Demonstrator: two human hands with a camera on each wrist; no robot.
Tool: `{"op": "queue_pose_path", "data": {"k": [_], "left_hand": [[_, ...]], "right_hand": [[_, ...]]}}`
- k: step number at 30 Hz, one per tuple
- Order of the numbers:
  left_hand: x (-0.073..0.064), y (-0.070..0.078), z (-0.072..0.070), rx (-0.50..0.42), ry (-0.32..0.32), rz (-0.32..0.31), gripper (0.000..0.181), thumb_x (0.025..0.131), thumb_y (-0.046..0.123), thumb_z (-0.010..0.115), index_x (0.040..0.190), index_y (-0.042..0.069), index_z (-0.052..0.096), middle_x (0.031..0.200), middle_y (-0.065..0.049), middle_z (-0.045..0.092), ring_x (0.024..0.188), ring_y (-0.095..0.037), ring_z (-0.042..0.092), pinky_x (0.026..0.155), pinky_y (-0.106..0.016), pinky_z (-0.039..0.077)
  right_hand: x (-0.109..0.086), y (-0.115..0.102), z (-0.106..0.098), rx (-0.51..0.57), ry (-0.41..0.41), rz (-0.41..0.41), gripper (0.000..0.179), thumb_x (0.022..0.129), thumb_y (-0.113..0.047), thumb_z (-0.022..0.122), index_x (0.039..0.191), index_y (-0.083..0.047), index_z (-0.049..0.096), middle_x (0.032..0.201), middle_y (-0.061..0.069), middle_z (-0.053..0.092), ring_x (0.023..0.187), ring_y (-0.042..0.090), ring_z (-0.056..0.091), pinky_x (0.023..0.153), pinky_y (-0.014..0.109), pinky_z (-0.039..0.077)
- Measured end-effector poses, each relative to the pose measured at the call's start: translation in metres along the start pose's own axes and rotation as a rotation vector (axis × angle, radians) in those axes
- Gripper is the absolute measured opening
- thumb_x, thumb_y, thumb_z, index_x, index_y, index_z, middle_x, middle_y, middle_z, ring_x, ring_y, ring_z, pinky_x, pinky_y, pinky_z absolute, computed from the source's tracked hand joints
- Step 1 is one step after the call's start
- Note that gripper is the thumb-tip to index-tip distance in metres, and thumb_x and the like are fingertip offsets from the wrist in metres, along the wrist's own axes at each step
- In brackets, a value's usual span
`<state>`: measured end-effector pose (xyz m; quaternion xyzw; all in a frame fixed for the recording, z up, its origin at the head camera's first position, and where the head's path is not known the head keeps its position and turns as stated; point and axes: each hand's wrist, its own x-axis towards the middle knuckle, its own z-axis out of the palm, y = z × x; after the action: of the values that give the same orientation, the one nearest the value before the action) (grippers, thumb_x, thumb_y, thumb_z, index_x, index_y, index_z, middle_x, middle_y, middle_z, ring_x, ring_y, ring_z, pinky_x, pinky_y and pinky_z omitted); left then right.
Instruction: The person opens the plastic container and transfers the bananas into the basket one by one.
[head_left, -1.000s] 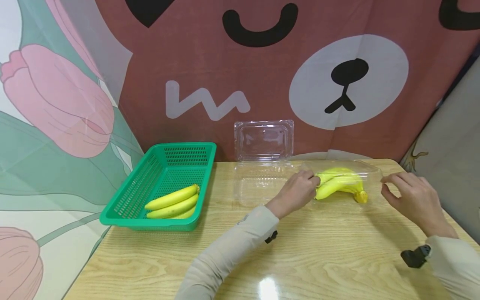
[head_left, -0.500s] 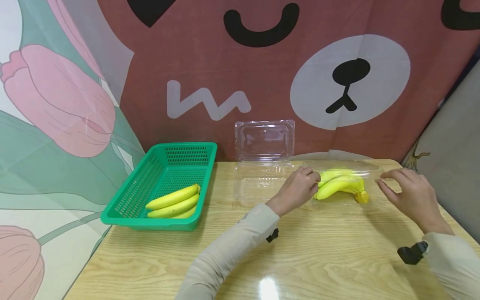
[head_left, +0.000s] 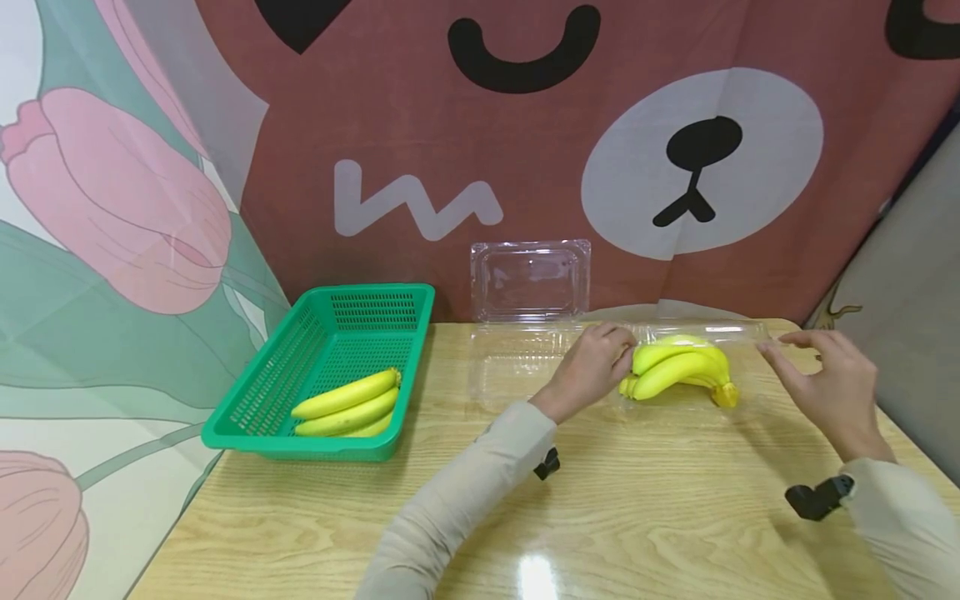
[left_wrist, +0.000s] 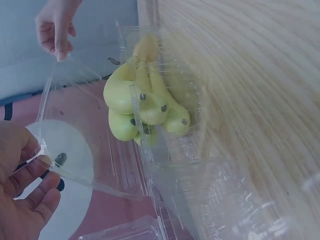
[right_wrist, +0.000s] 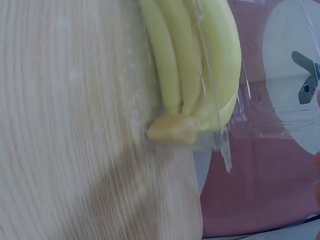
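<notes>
A bunch of yellow bananas (head_left: 678, 371) lies in the base of a clear plastic clamshell box, its stem end toward the right. The box's hinged lid (left_wrist: 107, 189) stands tilted up behind and over the fruit. My left hand (head_left: 588, 371) pinches the lid's left front corner between thumb and fingers, as the left wrist view shows. At the opposite corner my right hand (head_left: 836, 387) pinches the lid with thumb and forefinger. In the right wrist view the stem (right_wrist: 174, 129) sits near the box's end wall, and only slivers of fingers show at the right edge.
A second clear clamshell box (head_left: 530, 283) stands open just left, its lid upright against the printed cloth backdrop (head_left: 420, 100). Farther left, a green plastic basket (head_left: 225, 433) holds more bananas (head_left: 345, 404). All rest on a wooden table (head_left: 637, 508).
Both hands have moved slightly up and back with the lid's front corners, so the lid stands more raised. The bananas in the box now show more clearly.
</notes>
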<state>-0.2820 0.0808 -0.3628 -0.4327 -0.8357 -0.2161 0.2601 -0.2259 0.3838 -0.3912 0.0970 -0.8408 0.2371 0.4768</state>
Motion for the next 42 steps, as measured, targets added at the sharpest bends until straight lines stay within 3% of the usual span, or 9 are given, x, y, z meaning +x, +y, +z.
{"op": "queue_pose_path", "data": {"k": [1,4,7,10,15,26,34,42], "left_hand": [[0.001,0.0,0.0,-0.018,0.001,-0.018,0.011,0.095,0.012,0.062,0.101,0.006,0.07,0.103,-0.003,0.068,0.097,-0.015,0.061,0.092,-0.015,0.042],[0.003,-0.002,0.0,-0.067,0.015,-0.076,0.012,0.094,0.013,0.063,0.101,0.006,0.07,0.102,-0.003,0.068,0.094,-0.012,0.062,0.086,-0.011,0.043],[0.004,-0.004,0.0,-0.125,0.044,-0.132,0.012,0.094,0.013,0.065,0.101,0.006,0.07,0.103,-0.003,0.068,0.094,-0.011,0.062,0.083,-0.009,0.043],[0.004,-0.006,-0.001,-0.184,0.073,-0.182,0.012,0.093,0.013,0.065,0.101,0.005,0.07,0.105,-0.004,0.067,0.097,-0.011,0.062,0.084,-0.008,0.042],[0.004,-0.011,0.002,-0.258,0.12,-0.243,0.013,0.093,0.014,0.065,0.101,0.005,0.071,0.099,-0.004,0.067,0.091,-0.014,0.061,0.079,-0.008,0.041],[0.008,-0.014,0.004,-0.386,0.202,-0.339,0.013,0.092,0.014,0.067,0.1,0.005,0.07,0.099,-0.005,0.067,0.09,-0.017,0.062,0.078,-0.022,0.05],[0.015,-0.016,0.003,-0.475,0.241,-0.424,0.014,0.094,0.017,0.065,0.1,0.005,0.07,0.096,-0.003,0.068,0.086,-0.006,0.061,0.074,-0.016,0.048],[0.021,-0.019,0.006,-0.52,0.259,-0.483,0.015,0.093,0.017,0.066,0.102,0.006,0.071,0.096,-0.001,0.07,0.086,-0.005,0.062,0.075,-0.018,0.049]], "right_hand": [[0.0,0.0,0.001,0.012,0.01,0.016,0.031,0.077,-0.013,0.079,0.096,0.008,0.068,0.088,0.02,0.064,0.09,-0.007,0.05,0.077,0.004,0.026],[0.001,-0.003,0.003,0.049,0.029,0.105,0.032,0.077,-0.013,0.08,0.1,0.007,0.069,0.088,-0.002,0.063,0.09,-0.023,0.041,0.075,0.004,0.029],[0.002,-0.007,0.005,0.081,0.027,0.215,0.034,0.079,-0.013,0.081,0.106,0.004,0.07,0.092,-0.024,0.054,0.085,-0.023,0.046,0.077,0.003,0.033],[0.004,-0.011,0.006,0.106,0.011,0.329,0.036,0.082,-0.017,0.079,0.111,0.002,0.068,0.091,-0.032,0.052,0.083,-0.021,0.049,0.077,0.003,0.038],[0.008,-0.017,0.009,0.166,0.006,0.465,0.038,0.085,-0.023,0.076,0.115,0.0,0.067,0.089,-0.029,0.055,0.081,-0.014,0.053,0.074,0.007,0.04],[0.014,-0.021,0.015,0.295,0.051,0.586,0.036,0.086,-0.022,0.075,0.118,-0.008,0.069,0.092,-0.022,0.063,0.084,-0.008,0.06,0.072,0.007,0.042],[0.021,-0.024,0.016,0.318,0.056,0.665,0.038,0.084,-0.03,0.076,0.116,-0.01,0.071,0.097,-0.016,0.065,0.085,-0.008,0.06,0.07,0.007,0.044],[0.025,-0.019,0.02,0.322,0.018,0.708,0.038,0.085,-0.03,0.075,0.116,-0.01,0.07,0.101,-0.012,0.064,0.089,-0.007,0.059,0.072,0.007,0.043]]}}
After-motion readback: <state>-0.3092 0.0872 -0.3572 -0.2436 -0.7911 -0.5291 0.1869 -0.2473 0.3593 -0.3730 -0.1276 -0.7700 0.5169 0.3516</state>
